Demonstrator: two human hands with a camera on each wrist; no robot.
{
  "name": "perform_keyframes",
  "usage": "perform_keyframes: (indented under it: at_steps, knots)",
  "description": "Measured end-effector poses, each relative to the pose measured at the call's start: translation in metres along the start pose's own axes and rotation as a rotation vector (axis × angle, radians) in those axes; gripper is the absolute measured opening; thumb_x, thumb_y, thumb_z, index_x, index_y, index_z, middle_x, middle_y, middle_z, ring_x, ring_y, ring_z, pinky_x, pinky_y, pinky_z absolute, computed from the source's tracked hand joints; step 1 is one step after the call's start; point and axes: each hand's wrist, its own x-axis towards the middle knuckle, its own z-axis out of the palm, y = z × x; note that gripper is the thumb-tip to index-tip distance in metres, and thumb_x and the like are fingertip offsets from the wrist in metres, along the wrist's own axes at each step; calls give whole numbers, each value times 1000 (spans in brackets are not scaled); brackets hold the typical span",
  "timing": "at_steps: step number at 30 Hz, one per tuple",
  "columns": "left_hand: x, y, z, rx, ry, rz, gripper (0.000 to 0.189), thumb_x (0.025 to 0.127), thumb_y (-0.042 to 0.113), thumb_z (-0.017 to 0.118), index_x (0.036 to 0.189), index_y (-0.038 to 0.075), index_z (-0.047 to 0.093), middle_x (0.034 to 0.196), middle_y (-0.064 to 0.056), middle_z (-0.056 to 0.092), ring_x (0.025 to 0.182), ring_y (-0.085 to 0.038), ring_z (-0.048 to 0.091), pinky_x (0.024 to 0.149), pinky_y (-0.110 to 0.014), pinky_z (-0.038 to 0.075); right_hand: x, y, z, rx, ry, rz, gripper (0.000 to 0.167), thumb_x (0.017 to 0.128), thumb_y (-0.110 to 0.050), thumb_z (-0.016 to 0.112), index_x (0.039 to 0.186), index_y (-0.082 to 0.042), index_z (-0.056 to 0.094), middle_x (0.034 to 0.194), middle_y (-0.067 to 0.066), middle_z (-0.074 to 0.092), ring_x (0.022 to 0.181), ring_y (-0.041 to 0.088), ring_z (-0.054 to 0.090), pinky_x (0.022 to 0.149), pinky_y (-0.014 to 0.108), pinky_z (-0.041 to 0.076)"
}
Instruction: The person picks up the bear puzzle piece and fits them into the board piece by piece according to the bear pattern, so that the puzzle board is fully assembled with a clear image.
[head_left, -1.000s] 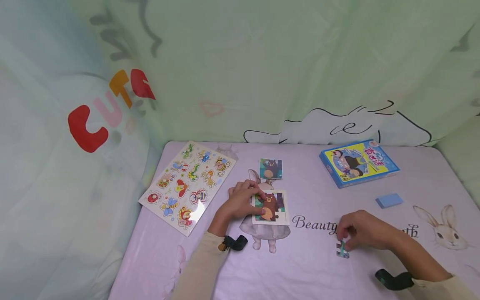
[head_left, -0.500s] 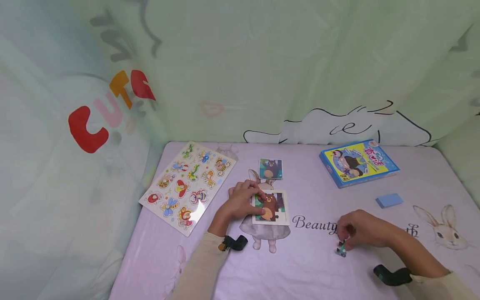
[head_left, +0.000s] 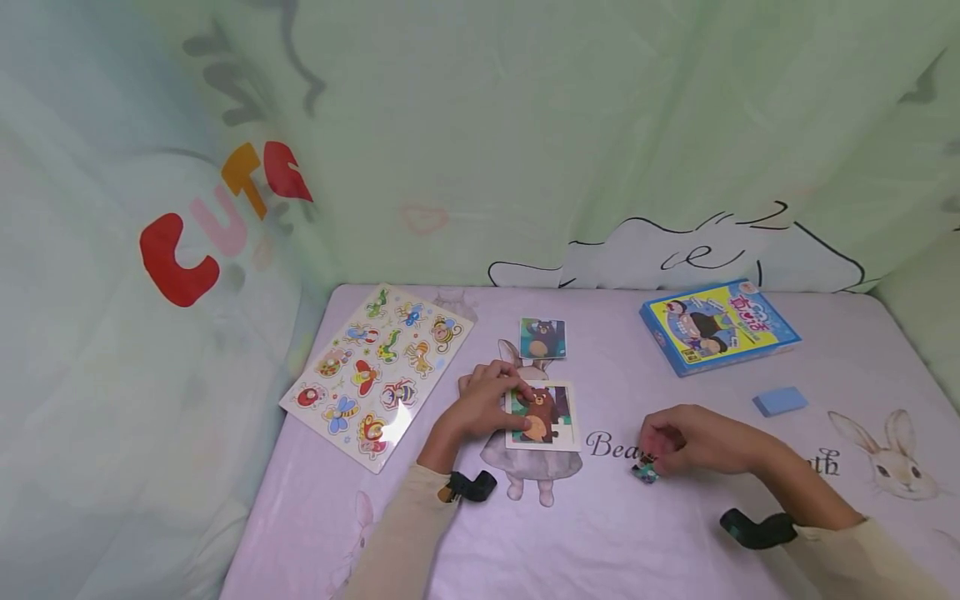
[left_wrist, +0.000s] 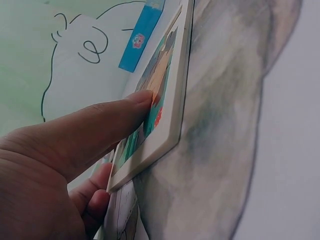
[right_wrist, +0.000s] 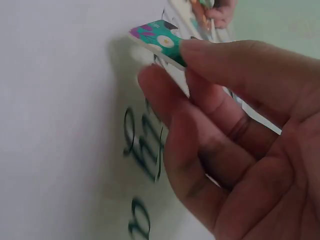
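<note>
My right hand (head_left: 693,437) pinches a small puzzle piece (right_wrist: 159,39), teal with purple leaves and a white flower, between thumb and fingertips. The piece is lifted just off the tablecloth. My left hand (head_left: 483,400) rests on a white-framed bear puzzle (head_left: 543,417), its thumb (left_wrist: 117,115) laid straight on the picture and the index finger higher up. Other left fingers lie by the frame's left edge. A white gap shows at the puzzle's lower right. A matching bear picture card (head_left: 542,338) lies just behind it.
An insect picture board (head_left: 375,375) lies at the left. At the back right is a blue and yellow box (head_left: 720,327), with a light blue block (head_left: 780,402) in front of it. Printed fabric walls rise behind and at both sides of the table.
My right hand has raised the puzzle piece from the tablecloth and moved it left and a little away from me, toward the bear puzzle. My left hand stays in place.
</note>
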Motion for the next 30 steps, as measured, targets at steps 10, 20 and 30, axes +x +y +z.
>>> perform_keyframes:
  at_steps: [10,20,30]
  knots:
    - [0,0,0,4,-3,-4,32,81,40,84,109,32,72,135,4,50,128,-24,38,103,-49,25,26,-18,8,44,69,-42,11,95,-17,71,106,-16,73,90,-2,67,81,12,58,68,24,51]
    - [-2,3,-1,11,-11,-15,31,82,40,83,110,32,72,135,3,50,128,-23,38,104,-48,26,55,-30,26,22,248,-56,14,94,-20,73,107,-14,74,90,-4,70,79,11,59,69,23,53]
    - [-1,2,-1,7,-9,-10,31,82,40,83,110,33,72,134,4,49,128,-23,38,104,-49,25,74,-42,41,-16,392,-14,16,92,-19,76,106,-11,76,85,-4,69,78,12,57,68,22,50]
